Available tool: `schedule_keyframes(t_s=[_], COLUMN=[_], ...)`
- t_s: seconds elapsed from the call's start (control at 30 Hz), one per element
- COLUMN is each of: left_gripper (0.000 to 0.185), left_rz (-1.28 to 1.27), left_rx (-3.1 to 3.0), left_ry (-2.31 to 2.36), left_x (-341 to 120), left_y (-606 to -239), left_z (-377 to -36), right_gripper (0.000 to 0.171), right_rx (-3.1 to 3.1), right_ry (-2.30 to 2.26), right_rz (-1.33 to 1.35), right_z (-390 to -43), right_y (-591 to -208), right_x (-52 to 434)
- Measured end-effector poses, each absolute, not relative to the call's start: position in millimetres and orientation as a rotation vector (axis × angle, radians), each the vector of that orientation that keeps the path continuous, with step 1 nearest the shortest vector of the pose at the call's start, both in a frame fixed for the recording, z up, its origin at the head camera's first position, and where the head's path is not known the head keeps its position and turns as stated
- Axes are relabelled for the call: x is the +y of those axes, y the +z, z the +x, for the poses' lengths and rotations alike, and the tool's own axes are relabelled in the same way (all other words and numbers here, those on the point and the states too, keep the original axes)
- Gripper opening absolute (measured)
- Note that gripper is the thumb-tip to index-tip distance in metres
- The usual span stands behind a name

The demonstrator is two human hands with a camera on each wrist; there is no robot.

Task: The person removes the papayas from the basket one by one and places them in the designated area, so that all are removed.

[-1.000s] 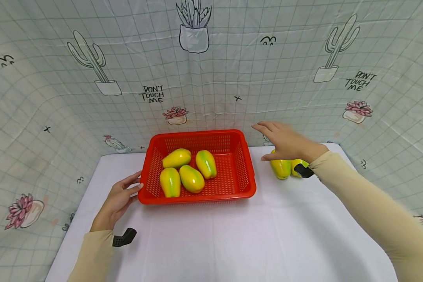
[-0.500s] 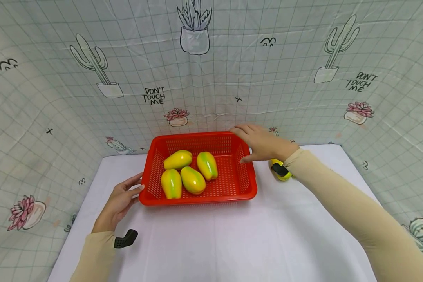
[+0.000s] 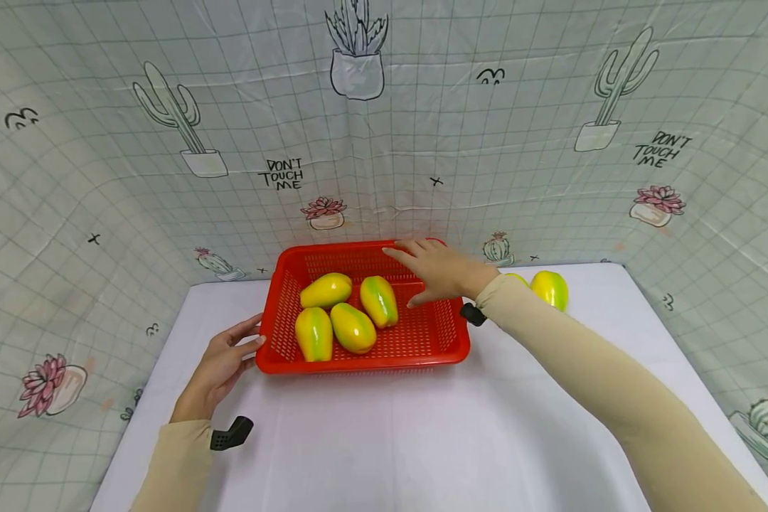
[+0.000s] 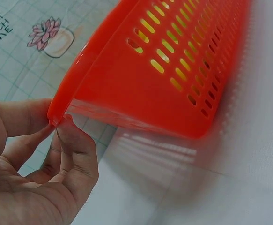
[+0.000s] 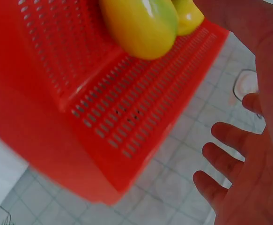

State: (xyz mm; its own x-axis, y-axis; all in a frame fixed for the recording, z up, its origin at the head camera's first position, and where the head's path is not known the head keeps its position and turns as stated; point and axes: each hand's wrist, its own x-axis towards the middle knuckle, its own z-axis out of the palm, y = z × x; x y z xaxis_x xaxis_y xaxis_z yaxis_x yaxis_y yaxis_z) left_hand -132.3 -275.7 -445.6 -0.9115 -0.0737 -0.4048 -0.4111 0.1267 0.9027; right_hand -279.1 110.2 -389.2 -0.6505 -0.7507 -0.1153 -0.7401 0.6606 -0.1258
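1. The left hand [image 3: 220,366] rests on the white table [image 3: 384,441] at the left end of the red basket [image 3: 365,359]. The left wrist view shows its fingertips [image 4: 63,129] touching the basket's corner rim, fingers fairly straight and not wrapped round it. Judgement: this contact braces the basket against sliding.
2. The right hand [image 3: 438,270] hovers over the basket's right half, fingers spread and apart, holding nothing. The right wrist view confirms an empty palm [image 5: 248,164] above the perforated wall.
3. The basket sits on the table near the rear cloth backdrop [image 3: 384,128], level and upright.
4. Contents: four yellow-green mangoes [image 3: 352,326] lie on its floor, clustered in the left and middle part, some touching one another. The right portion of the floor, below the right hand, is bare.
5. Outside the basket: two more mangoes [image 3: 549,288] lie on the table to its right, partly hidden behind the right sleeve [image 3: 589,370], close together and apart from the basket.
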Motion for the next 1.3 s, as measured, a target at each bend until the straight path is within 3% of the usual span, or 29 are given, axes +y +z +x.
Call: schedule_keyframes(t_s=[1.3], left_gripper=[0.062], left_rz=[-0.457], left_rx=[2.150], left_ry=[1.885], left_x=[-276.5], left_y=[-444.1], left_z=[-133.0], right_gripper=[0.109], right_rx=[2.589], right_ry=[0.357], right_rz=[-1.245], right_z=[-286.2], right_y=[-428.0], right_x=[48.2])
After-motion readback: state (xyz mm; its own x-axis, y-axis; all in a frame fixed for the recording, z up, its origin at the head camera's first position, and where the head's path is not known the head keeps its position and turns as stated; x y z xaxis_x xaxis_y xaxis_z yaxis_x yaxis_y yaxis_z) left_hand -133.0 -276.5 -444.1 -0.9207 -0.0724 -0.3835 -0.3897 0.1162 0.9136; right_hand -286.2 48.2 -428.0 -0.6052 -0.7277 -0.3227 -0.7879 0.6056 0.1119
